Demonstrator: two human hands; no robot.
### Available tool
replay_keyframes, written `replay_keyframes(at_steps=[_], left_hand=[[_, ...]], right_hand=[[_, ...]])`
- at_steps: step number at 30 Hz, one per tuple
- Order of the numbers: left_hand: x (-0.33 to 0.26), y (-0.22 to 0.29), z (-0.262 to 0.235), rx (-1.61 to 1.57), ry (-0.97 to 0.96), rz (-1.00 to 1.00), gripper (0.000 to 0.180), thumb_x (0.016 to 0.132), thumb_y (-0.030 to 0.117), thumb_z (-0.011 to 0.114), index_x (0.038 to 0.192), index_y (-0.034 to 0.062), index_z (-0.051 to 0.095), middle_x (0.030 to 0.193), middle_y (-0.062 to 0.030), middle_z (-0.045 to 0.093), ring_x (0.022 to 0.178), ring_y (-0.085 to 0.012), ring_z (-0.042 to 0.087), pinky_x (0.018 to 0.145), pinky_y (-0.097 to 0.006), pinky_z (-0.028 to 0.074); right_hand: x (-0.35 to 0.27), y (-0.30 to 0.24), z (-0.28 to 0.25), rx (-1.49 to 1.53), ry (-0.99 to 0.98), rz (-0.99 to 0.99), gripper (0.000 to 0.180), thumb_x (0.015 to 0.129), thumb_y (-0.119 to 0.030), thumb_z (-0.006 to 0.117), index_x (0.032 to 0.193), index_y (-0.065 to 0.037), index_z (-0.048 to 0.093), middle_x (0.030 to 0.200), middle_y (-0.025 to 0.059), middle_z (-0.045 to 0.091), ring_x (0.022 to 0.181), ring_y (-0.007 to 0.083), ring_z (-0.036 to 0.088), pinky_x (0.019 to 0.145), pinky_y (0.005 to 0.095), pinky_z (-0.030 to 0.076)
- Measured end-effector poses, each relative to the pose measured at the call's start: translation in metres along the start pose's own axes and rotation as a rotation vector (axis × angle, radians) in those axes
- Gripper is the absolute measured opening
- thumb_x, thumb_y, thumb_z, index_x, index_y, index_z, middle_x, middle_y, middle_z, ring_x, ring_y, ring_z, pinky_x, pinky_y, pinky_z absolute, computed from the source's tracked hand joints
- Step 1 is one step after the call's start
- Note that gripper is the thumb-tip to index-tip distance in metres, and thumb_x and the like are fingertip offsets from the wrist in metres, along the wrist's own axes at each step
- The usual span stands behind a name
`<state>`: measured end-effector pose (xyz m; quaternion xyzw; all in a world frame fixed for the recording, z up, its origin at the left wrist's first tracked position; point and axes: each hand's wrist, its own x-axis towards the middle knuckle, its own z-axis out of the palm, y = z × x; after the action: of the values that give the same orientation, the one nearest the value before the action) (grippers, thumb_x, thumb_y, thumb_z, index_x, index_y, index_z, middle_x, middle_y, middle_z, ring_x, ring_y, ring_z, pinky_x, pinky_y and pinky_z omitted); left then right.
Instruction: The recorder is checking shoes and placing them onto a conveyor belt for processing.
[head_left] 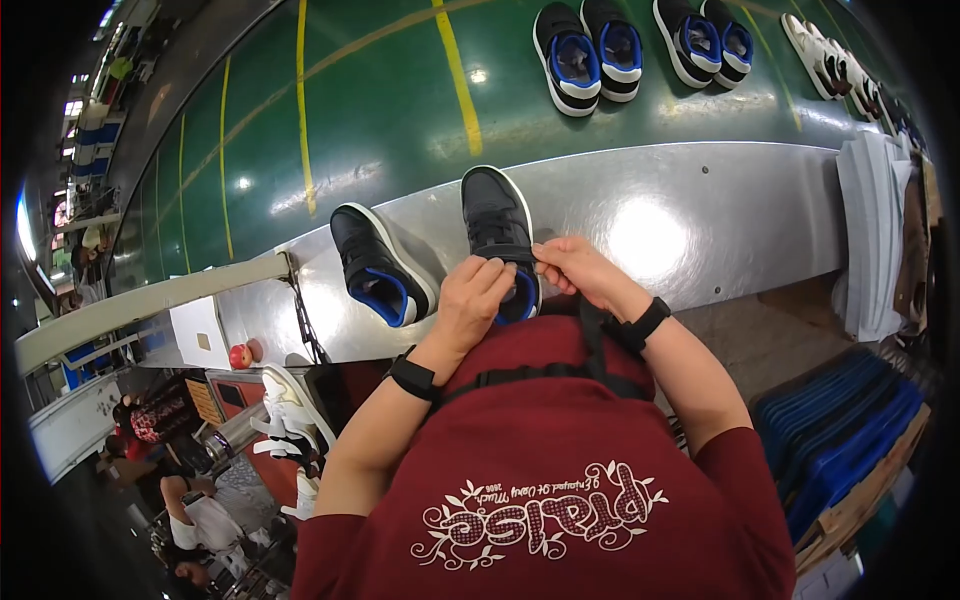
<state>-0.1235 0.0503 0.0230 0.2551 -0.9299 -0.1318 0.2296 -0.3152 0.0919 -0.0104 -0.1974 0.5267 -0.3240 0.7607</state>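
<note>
On my desk [700,220], a second black-and-blue shoe [380,265] lies just left of the one I'm working. Two more pairs [640,42] sit far off on the green belt [380,110], and a white stack [872,230] stands at right. Nothing blocks my hands. The black shoe [495,225] points toe-away, long axis near-to-far. My left hand [478,300] and right hand [575,268] pinch its heel end.
</note>
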Motion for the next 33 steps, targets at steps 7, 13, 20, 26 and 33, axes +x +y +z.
replay_keyframes(at_steps=[7, 13, 20, 26, 33], left_hand=[[-0.001, -0.002, 0.003, -0.024, 0.012, -0.015, 0.028, 0.063, 0.0, 0.066, 0.09, 0.002, 0.064, 0.082, -0.0068, 0.057, 0.071, -0.0233, 0.054, 0.062, -0.032, 0.046], [-0.001, -0.003, 0.012, -0.124, 0.063, -0.031, 0.027, 0.064, -0.003, 0.065, 0.09, 0.0026, 0.063, 0.083, -0.0079, 0.057, 0.074, -0.0254, 0.056, 0.064, -0.034, 0.047], [-0.004, -0.002, 0.001, -0.119, 0.047, -0.128, 0.035, 0.065, -0.004, 0.066, 0.099, 0.0041, 0.06, 0.089, -0.0107, 0.058, 0.08, -0.0291, 0.056, 0.07, -0.036, 0.047], [-0.026, 0.006, -0.019, -0.174, 0.104, -0.295, 0.039, 0.068, 0.002, 0.07, 0.105, 0.0057, 0.058, 0.097, -0.0119, 0.057, 0.084, -0.0301, 0.056, 0.07, -0.037, 0.047], [-0.06, 0.004, -0.039, 0.013, 0.211, -0.389, 0.035, 0.069, 0.002, 0.066, 0.103, 0.0044, 0.057, 0.094, -0.0098, 0.055, 0.083, -0.0287, 0.055, 0.073, -0.038, 0.045]], right_hand=[[0.0, 0.004, 0.003, -0.051, 0.009, 0.043, 0.035, 0.092, -0.034, 0.053, 0.071, -0.007, 0.056, 0.055, -0.003, 0.047, 0.045, 0.0046, 0.041, 0.04, 0.0192, 0.031], [0.009, 0.015, -0.01, -0.076, -0.063, 0.132, 0.042, 0.089, -0.04, 0.056, 0.065, -0.006, 0.053, 0.049, -0.0013, 0.045, 0.036, 0.0068, 0.037, 0.033, 0.0219, 0.026], [0.007, 0.02, 0.0, -0.388, 0.199, -0.128, 0.045, 0.084, -0.042, 0.063, 0.068, -0.001, 0.055, 0.054, 0.0041, 0.054, 0.044, 0.0124, 0.049, 0.04, 0.0267, 0.037], [-0.023, 0.007, 0.021, -1.258, 0.414, -0.717, 0.041, 0.078, -0.034, 0.066, 0.093, 0.0, 0.05, 0.088, 0.0167, 0.058, 0.083, 0.0303, 0.059, 0.063, 0.0369, 0.049], [-0.008, 0.015, 0.035, -1.633, 0.387, -0.778, 0.022, 0.082, -0.021, 0.062, 0.081, -0.002, 0.05, 0.074, 0.0141, 0.056, 0.071, 0.0285, 0.059, 0.06, 0.0356, 0.05]])
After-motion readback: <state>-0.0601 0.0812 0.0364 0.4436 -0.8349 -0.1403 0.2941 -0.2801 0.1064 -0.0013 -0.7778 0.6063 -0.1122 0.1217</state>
